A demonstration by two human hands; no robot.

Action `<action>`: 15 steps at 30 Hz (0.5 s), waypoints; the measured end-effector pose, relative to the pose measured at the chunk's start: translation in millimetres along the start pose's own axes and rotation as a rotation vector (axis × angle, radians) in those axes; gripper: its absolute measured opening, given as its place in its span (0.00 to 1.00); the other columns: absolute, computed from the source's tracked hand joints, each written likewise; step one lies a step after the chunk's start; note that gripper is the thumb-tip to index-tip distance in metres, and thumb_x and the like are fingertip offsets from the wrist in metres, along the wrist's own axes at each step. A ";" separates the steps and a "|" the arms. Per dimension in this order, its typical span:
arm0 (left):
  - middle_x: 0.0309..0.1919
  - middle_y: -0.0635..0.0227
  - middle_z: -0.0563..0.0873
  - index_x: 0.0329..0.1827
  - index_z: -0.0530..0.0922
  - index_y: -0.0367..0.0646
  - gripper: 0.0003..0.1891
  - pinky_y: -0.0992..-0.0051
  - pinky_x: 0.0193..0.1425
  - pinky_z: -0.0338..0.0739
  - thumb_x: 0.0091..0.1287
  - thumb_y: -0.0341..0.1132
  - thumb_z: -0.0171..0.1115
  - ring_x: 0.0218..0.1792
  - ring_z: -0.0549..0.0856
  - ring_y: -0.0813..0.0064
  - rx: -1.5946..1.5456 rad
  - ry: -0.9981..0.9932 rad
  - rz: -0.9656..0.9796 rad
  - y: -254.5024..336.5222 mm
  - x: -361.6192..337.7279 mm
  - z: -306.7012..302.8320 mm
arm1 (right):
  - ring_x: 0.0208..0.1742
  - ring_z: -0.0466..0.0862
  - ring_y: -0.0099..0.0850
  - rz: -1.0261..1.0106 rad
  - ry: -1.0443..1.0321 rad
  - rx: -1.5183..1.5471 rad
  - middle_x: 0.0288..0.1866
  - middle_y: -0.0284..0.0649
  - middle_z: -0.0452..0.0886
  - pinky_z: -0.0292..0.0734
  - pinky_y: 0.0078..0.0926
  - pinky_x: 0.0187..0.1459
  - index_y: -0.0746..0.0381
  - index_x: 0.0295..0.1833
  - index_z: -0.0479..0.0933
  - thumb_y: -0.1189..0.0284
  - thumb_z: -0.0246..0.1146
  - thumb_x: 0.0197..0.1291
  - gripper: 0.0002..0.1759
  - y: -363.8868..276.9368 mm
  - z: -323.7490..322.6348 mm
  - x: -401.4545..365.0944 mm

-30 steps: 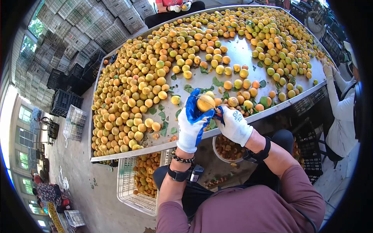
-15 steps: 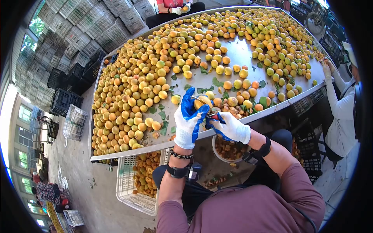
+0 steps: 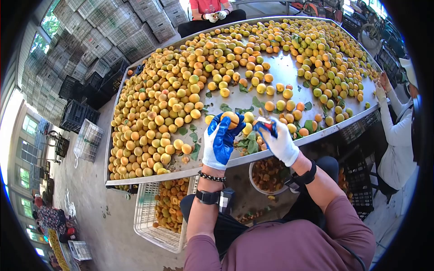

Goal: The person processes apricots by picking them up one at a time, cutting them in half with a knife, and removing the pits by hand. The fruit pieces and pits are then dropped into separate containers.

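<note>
Half a second ago the two gloved hands met at the edge of the surface, with the tool against the fruit. Now they are apart. The left hand [image 3: 220, 141] has its grip closed around one apricot [image 3: 230, 118], held up at the fingertips just above the near edge. The right hand [image 3: 281, 143] has drawn off to the side, its grip pinching a small red-handled tool [image 3: 266, 123]. The blade cannot be made out.

The metal surface [image 3: 280, 63] is wide and tilted in the view, and a pile of fruit [image 3: 172, 99] covers most of it in yellow, orange and green. Loose leaves [image 3: 246, 145] lie on the bare patch near the hands. Under the near edge stands a white bucket [image 3: 251, 174] holding brownish pieces. Beside it a white crate [image 3: 145, 216] holds cut fruit. Stacked crates [image 3: 90, 40] fill the far left, on a concrete floor [image 3: 90, 203].

A co-worker in white sleeves [image 3: 391, 131] reaches onto the surface at the right, and another person in a red top [image 3: 208, 7] sits at the far end.

Any print on the gloves is too small to read.
</note>
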State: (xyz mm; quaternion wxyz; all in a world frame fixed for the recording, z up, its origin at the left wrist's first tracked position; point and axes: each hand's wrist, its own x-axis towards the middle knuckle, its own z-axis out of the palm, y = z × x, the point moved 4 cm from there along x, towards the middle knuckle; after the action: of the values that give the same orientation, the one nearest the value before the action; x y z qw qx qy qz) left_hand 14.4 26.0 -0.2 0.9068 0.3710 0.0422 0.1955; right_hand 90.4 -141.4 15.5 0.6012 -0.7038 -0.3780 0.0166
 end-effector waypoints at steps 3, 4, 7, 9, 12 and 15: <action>0.52 0.53 0.83 0.56 0.74 0.31 0.15 0.61 0.61 0.83 0.75 0.34 0.58 0.55 0.85 0.57 -0.041 -0.028 -0.048 -8.1 -3.0 5.3 | 0.43 0.87 0.27 0.043 0.001 0.112 0.41 0.44 0.88 0.80 0.26 0.47 0.68 0.56 0.76 0.75 0.71 0.60 0.20 10.6 -5.4 8.4; 0.52 0.54 0.83 0.56 0.75 0.32 0.15 0.63 0.59 0.84 0.75 0.36 0.58 0.53 0.86 0.60 -0.045 -0.052 -0.067 -11.7 -4.7 10.9 | 0.45 0.87 0.27 0.011 -0.004 0.135 0.44 0.44 0.87 0.80 0.26 0.49 0.67 0.58 0.75 0.75 0.72 0.58 0.23 9.7 -2.8 10.1; 0.49 0.59 0.85 0.57 0.76 0.34 0.16 0.70 0.53 0.86 0.75 0.37 0.58 0.48 0.87 0.68 0.088 -0.003 -0.132 -23.8 -7.9 14.6 | 0.51 0.86 0.29 0.037 -0.049 0.235 0.52 0.45 0.85 0.80 0.27 0.54 0.67 0.62 0.72 0.73 0.77 0.52 0.33 17.1 4.1 8.1; 0.46 0.64 0.85 0.57 0.77 0.36 0.16 0.75 0.47 0.86 0.74 0.38 0.59 0.43 0.87 0.75 0.178 0.004 -0.126 -28.4 -9.0 17.4 | 0.52 0.85 0.31 0.008 -0.063 0.161 0.51 0.46 0.85 0.79 0.29 0.54 0.66 0.63 0.72 0.73 0.75 0.55 0.31 22.7 5.9 9.6; 0.45 0.65 0.85 0.55 0.78 0.36 0.14 0.75 0.48 0.85 0.74 0.36 0.60 0.43 0.87 0.76 0.274 0.035 -0.109 -23.9 -9.6 26.3 | 0.51 0.85 0.36 -0.049 -0.113 0.071 0.50 0.48 0.84 0.79 0.32 0.53 0.65 0.63 0.73 0.74 0.71 0.58 0.27 19.8 4.1 9.0; 0.45 0.65 0.85 0.55 0.78 0.36 0.14 0.75 0.48 0.85 0.73 0.36 0.60 0.43 0.87 0.75 0.328 0.043 -0.101 -25.5 -7.3 20.9 | 0.50 0.85 0.42 -0.098 -0.105 -0.058 0.49 0.50 0.84 0.79 0.33 0.52 0.65 0.63 0.73 0.75 0.67 0.61 0.24 15.6 3.5 6.6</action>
State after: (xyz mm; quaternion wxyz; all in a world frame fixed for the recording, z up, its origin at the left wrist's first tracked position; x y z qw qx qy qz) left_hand 20.6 -7.1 -3.3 0.8416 0.5073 0.1116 0.1481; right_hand 101.4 -134.7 4.0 0.5600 -0.6997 -0.4434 0.0131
